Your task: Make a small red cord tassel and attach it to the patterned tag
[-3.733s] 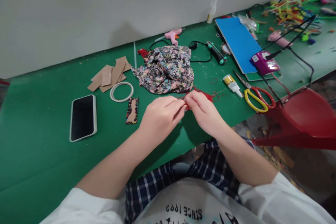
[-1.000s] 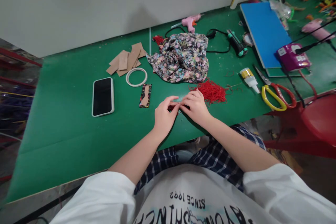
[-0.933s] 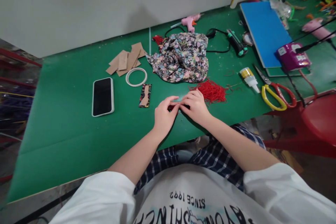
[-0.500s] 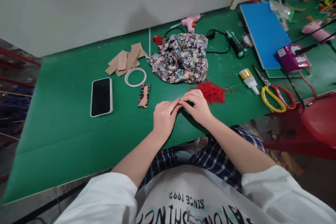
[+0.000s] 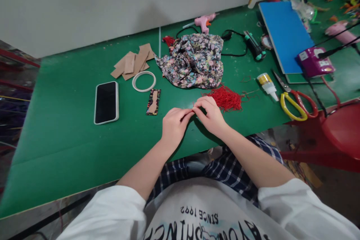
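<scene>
Loose pile of red thread [image 5: 227, 98] sitting on the green table, all tangled and frayed, strands poking out. One thin red strand [image 5: 193, 107] sticks up at its 9 o'clock, pinched between fingertips.

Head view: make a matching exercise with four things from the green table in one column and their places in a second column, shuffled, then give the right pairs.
Things
1. phone
2. red thread pile
3. scissors
4. pink glue gun

Places
A. at the far edge, by the wall, behind the floral cloth
B. just beyond the right hand
C. left of the fabric-covered strip
D. right of the glue bottle, near the table's front edge

Pairs: 1-C, 2-B, 3-D, 4-A
</scene>
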